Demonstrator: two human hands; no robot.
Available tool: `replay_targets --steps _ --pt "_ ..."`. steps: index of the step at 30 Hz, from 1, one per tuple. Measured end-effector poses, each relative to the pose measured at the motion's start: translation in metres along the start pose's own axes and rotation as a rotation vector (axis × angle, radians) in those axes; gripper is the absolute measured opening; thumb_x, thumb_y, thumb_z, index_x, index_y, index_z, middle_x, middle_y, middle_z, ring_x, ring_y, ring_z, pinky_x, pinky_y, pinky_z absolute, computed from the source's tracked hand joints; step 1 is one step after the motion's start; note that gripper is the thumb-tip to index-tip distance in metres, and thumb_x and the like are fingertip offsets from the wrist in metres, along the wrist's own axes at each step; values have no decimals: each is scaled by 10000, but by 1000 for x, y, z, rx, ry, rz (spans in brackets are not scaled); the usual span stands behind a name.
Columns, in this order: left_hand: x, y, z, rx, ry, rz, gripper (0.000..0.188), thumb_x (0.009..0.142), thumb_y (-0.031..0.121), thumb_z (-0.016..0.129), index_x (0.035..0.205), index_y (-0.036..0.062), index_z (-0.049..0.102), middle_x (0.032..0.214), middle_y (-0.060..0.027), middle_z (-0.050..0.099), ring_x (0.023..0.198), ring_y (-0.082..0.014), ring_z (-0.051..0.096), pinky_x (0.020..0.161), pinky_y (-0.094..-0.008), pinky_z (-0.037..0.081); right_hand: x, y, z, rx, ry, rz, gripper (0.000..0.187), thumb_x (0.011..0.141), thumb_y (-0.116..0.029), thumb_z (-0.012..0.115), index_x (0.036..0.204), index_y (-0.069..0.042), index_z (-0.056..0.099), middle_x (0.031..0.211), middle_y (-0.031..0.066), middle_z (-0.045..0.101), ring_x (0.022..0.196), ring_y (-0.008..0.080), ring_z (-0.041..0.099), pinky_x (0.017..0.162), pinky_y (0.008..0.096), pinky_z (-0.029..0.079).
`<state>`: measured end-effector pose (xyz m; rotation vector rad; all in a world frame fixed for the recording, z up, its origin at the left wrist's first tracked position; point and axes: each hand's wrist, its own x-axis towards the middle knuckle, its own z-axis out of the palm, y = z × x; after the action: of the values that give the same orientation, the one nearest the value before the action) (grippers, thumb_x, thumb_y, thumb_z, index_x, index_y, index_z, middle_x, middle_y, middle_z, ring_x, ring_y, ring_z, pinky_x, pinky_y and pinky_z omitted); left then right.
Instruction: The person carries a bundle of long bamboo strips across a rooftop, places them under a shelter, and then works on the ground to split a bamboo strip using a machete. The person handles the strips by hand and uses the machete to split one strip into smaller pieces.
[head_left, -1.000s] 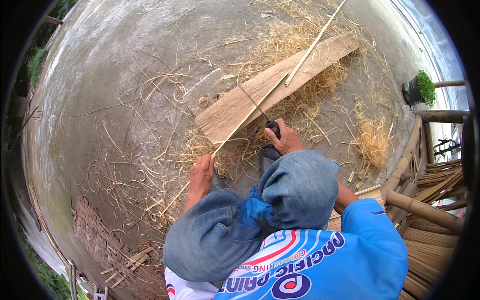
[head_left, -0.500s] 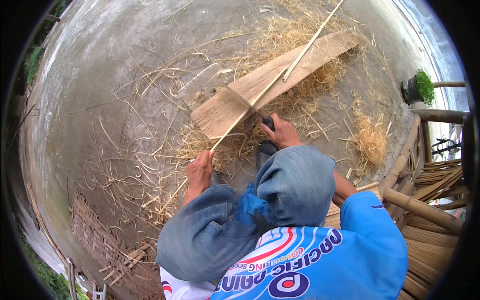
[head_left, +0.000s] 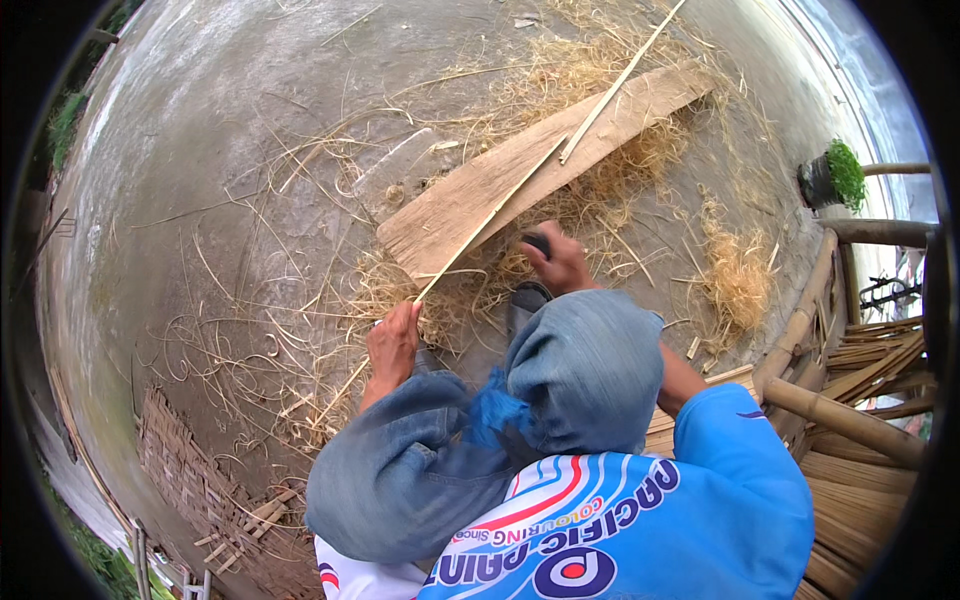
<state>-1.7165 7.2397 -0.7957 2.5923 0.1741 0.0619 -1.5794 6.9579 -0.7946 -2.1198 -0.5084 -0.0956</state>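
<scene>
My left hand (head_left: 393, 345) is closed on the near end of a thin bamboo strip (head_left: 492, 215). That strip slants away over a long wooden board (head_left: 435, 226) on the ground, its far end lying on the board. My right hand (head_left: 565, 262) is wrapped round the dark handle of a knife (head_left: 538, 243), beside the board's near edge and in front of my right knee. The knife's blade cannot be made out. A second pale strip (head_left: 625, 76) crosses the board's far part.
Curly shavings (head_left: 738, 270) lie heaped at the right and around the board. A woven bamboo mat (head_left: 190, 455) is at the lower left. Bamboo poles (head_left: 845, 420) and stacked slats (head_left: 860, 480) stand to the right, below a potted plant (head_left: 845, 175).
The knife blade lay across the strip before; now my right hand has drawn the knife back off it, slightly nearer me. My left hand still grips the strip, shifted slightly left.
</scene>
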Motion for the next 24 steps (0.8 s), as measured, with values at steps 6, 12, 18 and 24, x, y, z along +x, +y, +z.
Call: replay_targets --steps 6,12,18,24 --pt "0 -11 7 -12 36 67 305 1016 298 539 805 78 513 725 -153 583 628 -377 595 529 -465 434 4 11 -4 181 -381 667 522 988 -559 516 846 -57 555 615 31 550 498 126 552 463 297 441" --pt "-9 -10 10 -15 40 57 269 1013 261 549 829 65 543 742 -172 570 666 -378 598 566 -458 437 10 -44 -13 254 -130 244 573 960 -608 540 923 -38 568 662 76 557 595 163 573 561 352 471" --pt "-9 -8 10 7 -15 77 265 1013 282 550 851 72 556 756 -163 593 653 -388 599 551 -468 443 -14 26 15 -211 -237 529 544 966 -582 537 860 -48 562 620 58 573 540 135 576 518 320 464" --pt "-10 -10 4 -38 8 20 283 1014 290 546 832 74 538 745 -170 592 677 -400 604 559 -482 435 -7 9 10 72 -240 583 539 984 -544 533 837 -27 568 606 55 565 524 147 582 492 320 463"
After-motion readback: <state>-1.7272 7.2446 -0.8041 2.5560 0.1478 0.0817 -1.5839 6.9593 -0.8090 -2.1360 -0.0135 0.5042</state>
